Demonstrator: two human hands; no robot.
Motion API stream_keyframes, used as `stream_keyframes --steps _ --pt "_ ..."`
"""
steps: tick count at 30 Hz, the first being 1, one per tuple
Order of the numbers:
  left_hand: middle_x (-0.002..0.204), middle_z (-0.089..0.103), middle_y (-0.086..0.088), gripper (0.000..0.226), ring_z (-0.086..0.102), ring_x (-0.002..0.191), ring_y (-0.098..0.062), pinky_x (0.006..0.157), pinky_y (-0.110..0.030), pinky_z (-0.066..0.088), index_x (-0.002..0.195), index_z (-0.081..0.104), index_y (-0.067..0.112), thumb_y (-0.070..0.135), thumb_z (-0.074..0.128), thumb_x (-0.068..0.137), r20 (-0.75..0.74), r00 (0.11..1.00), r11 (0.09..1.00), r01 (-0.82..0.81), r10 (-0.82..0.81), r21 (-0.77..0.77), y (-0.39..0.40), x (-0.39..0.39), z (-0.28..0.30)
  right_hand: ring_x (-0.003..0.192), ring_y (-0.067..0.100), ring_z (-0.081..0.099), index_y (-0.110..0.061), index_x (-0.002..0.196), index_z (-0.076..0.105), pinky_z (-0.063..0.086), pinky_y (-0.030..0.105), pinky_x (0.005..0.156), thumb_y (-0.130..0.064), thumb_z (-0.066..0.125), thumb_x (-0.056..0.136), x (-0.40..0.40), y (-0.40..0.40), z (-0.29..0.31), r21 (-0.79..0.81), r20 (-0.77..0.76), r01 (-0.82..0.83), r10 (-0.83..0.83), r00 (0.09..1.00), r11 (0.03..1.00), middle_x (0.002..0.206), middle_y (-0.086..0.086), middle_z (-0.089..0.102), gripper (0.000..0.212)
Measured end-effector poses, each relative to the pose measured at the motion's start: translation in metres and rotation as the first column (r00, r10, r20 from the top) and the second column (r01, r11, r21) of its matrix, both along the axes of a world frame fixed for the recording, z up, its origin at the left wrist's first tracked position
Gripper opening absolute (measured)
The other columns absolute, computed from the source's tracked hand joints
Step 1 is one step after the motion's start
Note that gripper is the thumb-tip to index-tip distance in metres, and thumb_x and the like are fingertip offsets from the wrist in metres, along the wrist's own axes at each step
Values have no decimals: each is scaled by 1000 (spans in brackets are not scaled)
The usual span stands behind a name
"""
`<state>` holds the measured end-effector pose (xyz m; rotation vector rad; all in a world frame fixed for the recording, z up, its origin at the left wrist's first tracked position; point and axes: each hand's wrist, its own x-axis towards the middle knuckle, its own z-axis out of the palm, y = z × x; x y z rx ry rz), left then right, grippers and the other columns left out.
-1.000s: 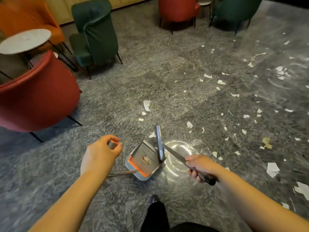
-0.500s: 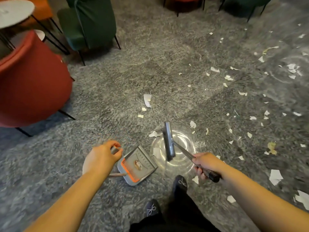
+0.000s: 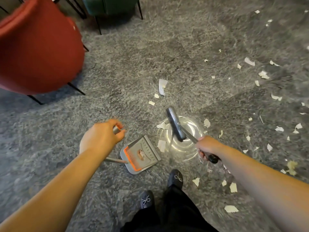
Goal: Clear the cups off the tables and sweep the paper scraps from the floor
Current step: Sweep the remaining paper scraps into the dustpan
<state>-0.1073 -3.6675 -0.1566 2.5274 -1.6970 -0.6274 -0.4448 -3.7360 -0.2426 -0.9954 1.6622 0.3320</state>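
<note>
My left hand point(image 3: 100, 138) grips the top of the dustpan's long handle. The grey dustpan point(image 3: 142, 154), edged with an orange comb, sits on the floor below it and holds a small scrap. My right hand point(image 3: 207, 148) grips the dark broom handle. The grey broom head point(image 3: 175, 124) rests on the floor to the right of the pan, over a bright light reflection. White paper scraps point(image 3: 162, 84) lie ahead of the pan, beside the broom head point(image 3: 161, 145), and scattered widely on the right point(image 3: 263, 74). No cups are in view.
A red armchair point(image 3: 38, 47) stands at the upper left with thin black legs. A green chair point(image 3: 110, 5) is behind it at the top edge. My black shoes point(image 3: 175, 177) stand just behind the dustpan. The floor is grey and glossy.
The view has tilted down and moved forward, so the chairs slid up and out. The dustpan has moved nearer my feet, and the broom head has shifted right, away from the pan.
</note>
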Motion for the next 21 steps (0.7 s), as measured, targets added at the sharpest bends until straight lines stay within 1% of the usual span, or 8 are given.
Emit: stream_keyframes --steps 3,4,6,8,11,15,18,21 --pt "72 58 5 13 55 62 -19 46 -26 35 85 53 43 50 64 86 9 1000 1000 0 0 3 -7 -3 -2 51 23 58 4 101 55 40 20 42 -1 39 88 12 -13 -3 -7 -99 -259 257 961 966 60 11 61 21" --pt "73 60 4 13 56 63 -20 47 -26 36 85 53 44 50 64 85 14 1000 1000 3 -3 4 -9 -3 -2 46 19 58 2 108 49 38 17 38 -1 38 88 15 -15 -5 -3 -106 -303 301 948 953 59 10 61 24" --pt "74 62 2 11 58 64 -21 47 -27 38 87 56 42 50 64 85 29 1000 1000 7 -7 1 -12 -4 -2 34 12 54 -3 124 35 35 14 33 -2 37 88 18 -16 -9 1 -97 -351 349 932 937 57 8 60 37" --pt "73 61 3 9 58 63 -20 46 -26 36 90 59 41 49 62 86 45 999 1000 4 -4 3 -12 -5 -2 37 11 54 -3 130 31 37 16 36 -6 38 88 18 -11 -11 31 -72 -392 393 917 919 59 7 60 43" --pt "64 54 8 8 52 56 -15 44 -23 34 89 58 42 49 61 87 53 999 1000 -13 12 12 -11 -6 -4 49 13 53 -9 129 33 39 19 39 -7 40 92 15 4 -12 63 -27 -389 391 920 919 72 7 58 38" --pt "59 50 12 9 48 52 -11 42 -21 32 89 58 42 50 60 88 60 998 1000 -3 4 -14 -3 0 -5 51 12 52 -16 129 33 42 22 40 -10 45 96 18 36 -9 107 34 -353 351 936 930 75 7 57 36" --pt "60 51 13 11 52 54 -14 42 -21 32 91 58 41 52 60 88 50 999 1000 5 -4 -21 6 4 -6 52 13 53 -17 128 36 44 25 44 -9 45 94 30 60 -4 123 77 -353 346 935 928 74 6 59 36" --pt "66 52 10 13 54 61 -18 44 -21 31 96 62 38 49 60 89 53 998 999 19 -16 -43 15 2 -7 52 10 56 -17 130 36 46 24 48 -12 48 94 47 84 2 125 123 -386 372 920 914 74 3 62 38"
